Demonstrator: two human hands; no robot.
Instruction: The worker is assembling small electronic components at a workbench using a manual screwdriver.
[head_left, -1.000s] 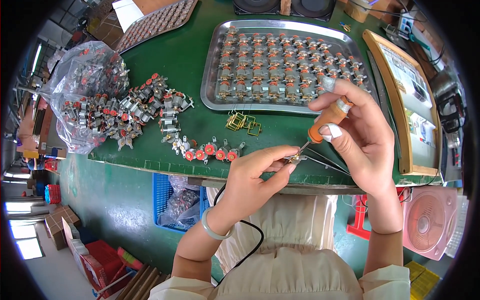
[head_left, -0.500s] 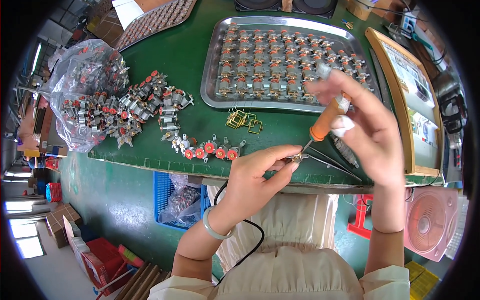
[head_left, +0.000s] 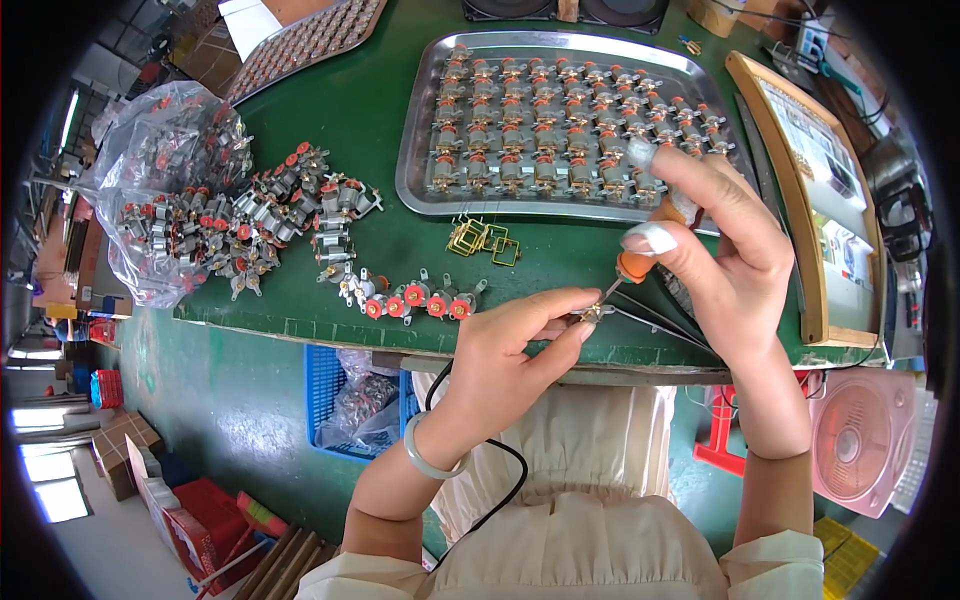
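My left hand (head_left: 505,345) pinches a small metal electrical part (head_left: 593,313) between thumb and fingers, just past the table's front edge. Most of that part is hidden by the fingertips. An orange-handled screwdriver (head_left: 636,266) slants down from the right, its thin shaft meeting the part. Around its handle are the fingers of my right hand (head_left: 745,270), with white wrapping on the thumb and one fingertip. Left of my left hand lies a short row of similar parts with red discs (head_left: 415,297). Several bent brass-coloured wire frames (head_left: 483,240) lie behind it.
A metal tray (head_left: 408,165) with rows of parts stands at the back. Loose parts (head_left: 245,215) spill from a clear plastic bag (head_left: 140,270) at left. Tweezers (head_left: 660,325) lie beneath the right hand. A wooden frame (head_left: 815,290) stands at right, a blue basket (head_left: 325,400) below the table.
My right hand's fingers have shifted around the screwdriver handle, and the thumb has moved up and left across it. My left hand holds the part in nearly the same place.
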